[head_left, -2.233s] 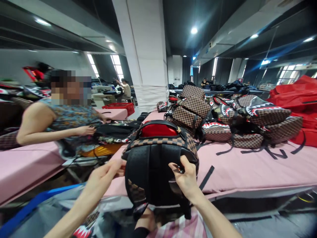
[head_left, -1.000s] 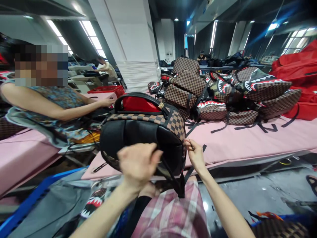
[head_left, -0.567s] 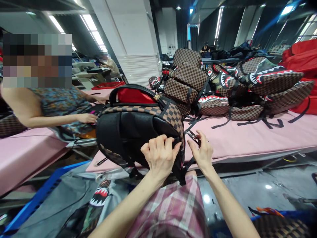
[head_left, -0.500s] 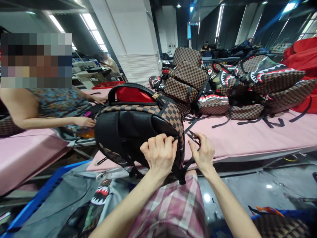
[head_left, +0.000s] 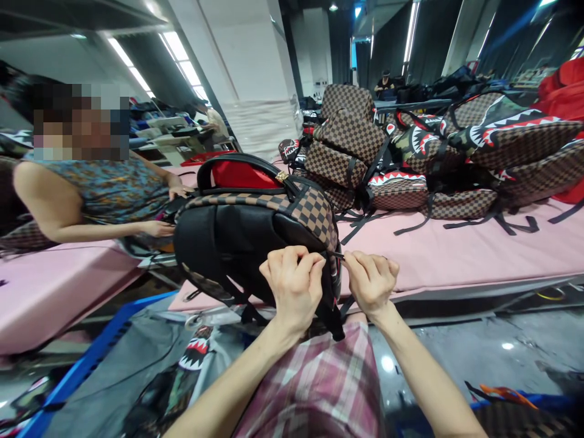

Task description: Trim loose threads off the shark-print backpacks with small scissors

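A brown-checked backpack (head_left: 314,210) with a black padded back panel lies on the pink-covered table, its red lining showing under the top handle. My left hand (head_left: 294,286) is closed against the black panel near the bag's right edge, thumb and fingers pinching the material there. Just to the right, my right hand (head_left: 371,280) is wrapped around small thread snips (head_left: 338,255), whose dark tips touch the checked side at the seam. Most of the snips is hidden by my fingers. Black straps (head_left: 335,322) hang down from the bag over my lap.
Several checked backpacks with shark-mouth prints (head_left: 396,188) are heaped on the pink table (head_left: 456,249). At the left a co-worker (head_left: 100,188) handles something dark beside my bag. A blue-rimmed bin (head_left: 98,340) holding bags stands below left. Red bags (head_left: 561,91) are piled far right.
My right hand has closed around the snips and turned, bringing their tips leftward to the bag's edge. My left hand keeps its pinch. The view has shifted slightly.
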Available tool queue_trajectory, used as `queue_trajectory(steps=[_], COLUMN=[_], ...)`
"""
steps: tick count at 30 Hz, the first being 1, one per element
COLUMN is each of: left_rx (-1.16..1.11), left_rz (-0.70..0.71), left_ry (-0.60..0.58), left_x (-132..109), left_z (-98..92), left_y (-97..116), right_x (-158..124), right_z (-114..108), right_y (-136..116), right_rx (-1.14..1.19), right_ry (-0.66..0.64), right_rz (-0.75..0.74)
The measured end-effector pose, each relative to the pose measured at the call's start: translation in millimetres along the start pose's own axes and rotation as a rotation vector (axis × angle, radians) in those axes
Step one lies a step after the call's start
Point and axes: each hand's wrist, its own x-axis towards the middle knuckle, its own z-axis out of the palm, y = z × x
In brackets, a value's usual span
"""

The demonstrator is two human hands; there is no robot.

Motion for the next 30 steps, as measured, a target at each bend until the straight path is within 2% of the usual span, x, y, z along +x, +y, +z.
queue_trajectory(steps=[15,19,21,25,27,30], left_rx=[-0.027,-0.067,-0.136,-0.367,-0.478,-0.606], left_rz=[-0.012,-0.010,0.023,0.062,0.013,-0.008], left_ry=[-0.008,-0.053,-0.166,-0.451,-0.483,-0.488], left_x=[-1.0,-1.2,1.6,13.2,17.9,18.1], left_z=[0.1,-6.0,-14.1,-32.6,-40.1,-55.0], left_y=[-0.2,-5.1,-11.9,-29.3,-35.6,-46.3], right_x=[7.0,5.9,1.8,-1.3,5.6,25.6], right_z=[0.1,-3.1,-6.3,-11.4,-11.1,-7.4], right_y=[-0.5,2.9,8.9,16.9,11.0,-11.6], right_rx=[-0.013,0.037,0.154,0.500,0.640,0.847], right_ry=[-0.022,-0.027,-0.080,-0.153,-0.159,-0.268], right_rz=[-0.058,-0.026,0.098,0.598,0.775,0.808])
